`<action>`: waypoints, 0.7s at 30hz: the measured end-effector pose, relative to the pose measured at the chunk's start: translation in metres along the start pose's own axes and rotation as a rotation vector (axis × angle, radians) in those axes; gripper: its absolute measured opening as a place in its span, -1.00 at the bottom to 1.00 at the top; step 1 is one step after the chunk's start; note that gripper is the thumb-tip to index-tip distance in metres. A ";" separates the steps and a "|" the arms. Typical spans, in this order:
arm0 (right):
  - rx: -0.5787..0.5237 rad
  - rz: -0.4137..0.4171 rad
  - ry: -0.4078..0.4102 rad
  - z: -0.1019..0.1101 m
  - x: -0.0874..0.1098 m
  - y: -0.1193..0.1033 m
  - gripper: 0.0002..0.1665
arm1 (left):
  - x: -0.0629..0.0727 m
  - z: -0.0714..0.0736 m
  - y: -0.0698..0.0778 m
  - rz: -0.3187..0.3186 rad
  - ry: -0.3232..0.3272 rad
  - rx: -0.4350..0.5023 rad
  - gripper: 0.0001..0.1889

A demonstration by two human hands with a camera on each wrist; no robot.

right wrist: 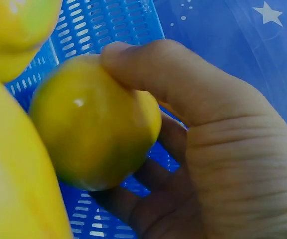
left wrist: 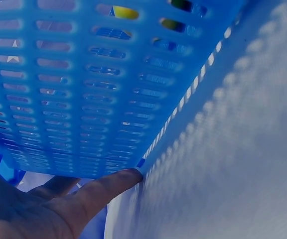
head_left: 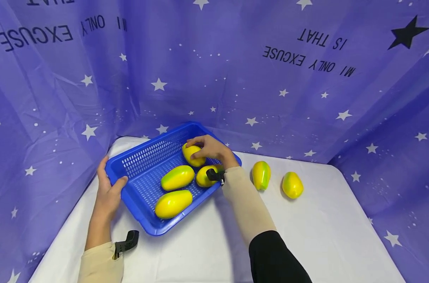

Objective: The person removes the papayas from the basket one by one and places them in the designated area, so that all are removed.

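Note:
In the head view my left hand (head_left: 107, 192) grips the left end of a blue plastic basket (head_left: 134, 204), thumb over the rim. The left wrist view shows fingers against the outside of its slotted wall (left wrist: 98, 99). My right hand (head_left: 212, 148) reaches inside and holds a yellow-green oval fruit (head_left: 189, 152), like a small mango or papaya, near the back right corner. Thumb and fingers curl round this fruit (right wrist: 83, 124) in the right wrist view. More such fruits lie in the basket: a green-streaked one (head_left: 178, 177), a yellow one (head_left: 173, 204) and one partly behind my right wrist (head_left: 202, 177).
Two more fruits, one green-striped (head_left: 261, 175) and one rounder (head_left: 292, 185), lie on the white tablecloth (head_left: 327, 220) right of the basket. A purple curtain (head_left: 221, 70) with stars and lettering stands close behind and at both sides.

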State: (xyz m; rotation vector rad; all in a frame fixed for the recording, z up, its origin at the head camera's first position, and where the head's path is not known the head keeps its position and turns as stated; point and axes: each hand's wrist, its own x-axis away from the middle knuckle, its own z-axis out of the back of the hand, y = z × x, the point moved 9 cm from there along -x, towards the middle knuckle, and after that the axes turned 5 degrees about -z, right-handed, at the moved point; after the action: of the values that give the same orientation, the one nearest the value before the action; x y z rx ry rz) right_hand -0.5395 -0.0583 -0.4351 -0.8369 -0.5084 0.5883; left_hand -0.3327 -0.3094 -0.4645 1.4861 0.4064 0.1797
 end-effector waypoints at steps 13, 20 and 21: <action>-0.109 0.093 0.110 0.014 0.014 -0.021 -0.51 | 0.000 -0.004 -0.002 -0.017 0.001 0.016 -0.18; -0.156 0.163 0.153 0.021 0.027 -0.041 -0.47 | 0.000 -0.005 -0.001 -0.011 -0.008 0.023 -0.18; -0.168 0.179 0.155 0.022 0.031 -0.048 -0.47 | 0.000 -0.005 0.000 -0.009 -0.010 0.021 -0.18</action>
State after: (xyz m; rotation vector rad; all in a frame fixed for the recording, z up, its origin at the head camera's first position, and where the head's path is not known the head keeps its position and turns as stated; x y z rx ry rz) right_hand -0.5174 -0.0515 -0.3783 -1.0862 -0.3466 0.6445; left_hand -0.3345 -0.3043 -0.4650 1.5046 0.4075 0.1611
